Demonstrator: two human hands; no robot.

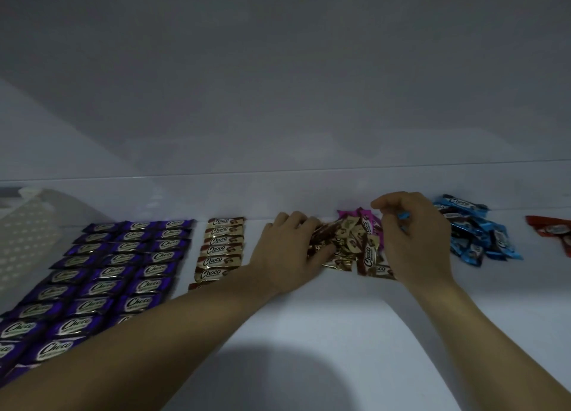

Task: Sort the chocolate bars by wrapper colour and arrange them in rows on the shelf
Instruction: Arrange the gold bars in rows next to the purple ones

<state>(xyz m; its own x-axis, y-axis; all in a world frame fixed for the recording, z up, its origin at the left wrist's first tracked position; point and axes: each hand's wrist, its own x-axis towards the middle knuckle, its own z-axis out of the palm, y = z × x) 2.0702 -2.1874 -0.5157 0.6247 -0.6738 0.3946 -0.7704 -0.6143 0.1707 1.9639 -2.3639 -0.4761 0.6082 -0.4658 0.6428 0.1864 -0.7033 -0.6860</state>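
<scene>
Gold crinkly bars (346, 240) (heaped) in left hand (284, 250) grip; right hand (417, 240) pinches blue bar (403, 215).

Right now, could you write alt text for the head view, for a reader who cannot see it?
A left hand and a right hand, fingers curled, reach into a loose gold pile of chocolate bars on a white shelf. To its left lie purple rows and a gold column; to its right, a blue pile.
</scene>
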